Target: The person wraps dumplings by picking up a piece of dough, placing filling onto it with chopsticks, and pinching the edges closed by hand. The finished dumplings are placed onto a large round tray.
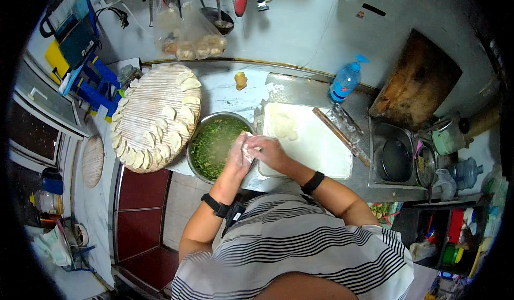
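My left hand (239,154) holds a floury dumpling (249,144) over the right rim of a metal bowl of green chopped filling (211,145). My right hand (267,150) meets it from the right, its fingers pinching the dough, which they largely hide. To the right lies a white tray (321,157) with pale dough wrappers (283,125) at its upper left. A wooden rolling pin (341,136) rests across the tray's right edge. On the left, a round slatted board (146,87) carries many folded dumplings (138,159), mostly round its rim.
Behind the tray stands a blue pump bottle (346,81). A knobbly brown piece, perhaps ginger (241,81), lies behind the bowl. At right are a metal sink (391,179) and a leaning wooden cutting board (417,79). Plastic bags (192,39) hang on the wall.
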The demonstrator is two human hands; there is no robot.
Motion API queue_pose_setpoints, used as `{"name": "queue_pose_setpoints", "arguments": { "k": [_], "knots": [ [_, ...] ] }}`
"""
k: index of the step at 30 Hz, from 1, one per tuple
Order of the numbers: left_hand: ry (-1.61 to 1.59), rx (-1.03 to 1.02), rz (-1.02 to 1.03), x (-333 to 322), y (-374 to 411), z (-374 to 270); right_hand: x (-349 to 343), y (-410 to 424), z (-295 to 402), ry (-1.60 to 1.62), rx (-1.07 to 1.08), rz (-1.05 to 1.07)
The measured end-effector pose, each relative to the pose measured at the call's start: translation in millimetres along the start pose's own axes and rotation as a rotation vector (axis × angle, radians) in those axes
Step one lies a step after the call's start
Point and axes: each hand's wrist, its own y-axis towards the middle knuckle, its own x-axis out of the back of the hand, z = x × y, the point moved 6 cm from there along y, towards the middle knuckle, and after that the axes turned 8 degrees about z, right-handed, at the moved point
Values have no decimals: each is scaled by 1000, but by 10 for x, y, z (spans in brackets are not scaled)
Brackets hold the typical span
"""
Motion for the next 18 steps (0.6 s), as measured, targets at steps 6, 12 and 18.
{"name": "queue_pose_setpoints", "arguments": {
  "k": [6, 12, 18],
  "knots": [
    [107, -131, -128, 336, -285, -491, -135, 123, 282, -295, 113, 36],
    [39, -176, -252, 846, -589, -856, -637, -50, 15, -561, 137, 582],
    [43, -167, -263, 928, -718, -983, -1170, -76, -43, -595, 207, 681]
  ]
}}
